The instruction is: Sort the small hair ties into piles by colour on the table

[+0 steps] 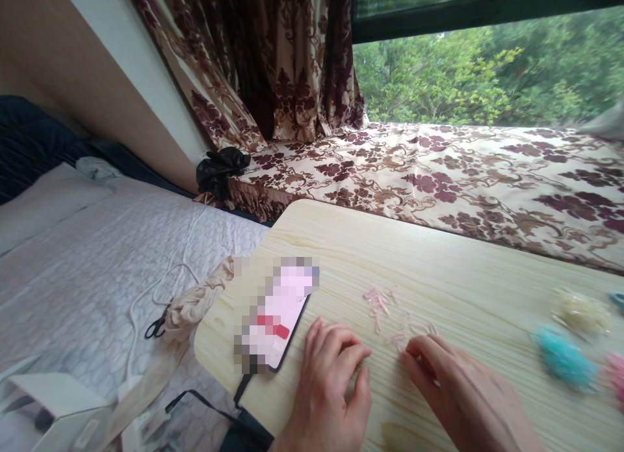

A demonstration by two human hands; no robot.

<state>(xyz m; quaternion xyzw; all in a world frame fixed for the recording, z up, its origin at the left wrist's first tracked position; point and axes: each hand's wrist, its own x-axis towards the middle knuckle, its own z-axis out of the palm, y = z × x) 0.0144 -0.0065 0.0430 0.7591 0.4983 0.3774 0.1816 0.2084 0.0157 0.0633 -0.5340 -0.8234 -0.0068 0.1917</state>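
Note:
My left hand (331, 384) rests on the pale wooden table (463, 257) with its fingers curled loosely and nothing visible in it, just right of a phone (277, 315) lying flat with its screen lit. My right hand (458, 390) lies beside it with its fingertips pinched together at the near edge of a scatter of small pink rubber bands (383, 305). What the pinch holds is too small to make out.
Blurred piles of cream (582, 312), teal (565, 358) and pink (618, 374) bands sit at the table's right. A bed with a white quilt (97, 257), scissors (156, 325), a white cable and a beige cloth lies left. A floral-covered sill runs behind.

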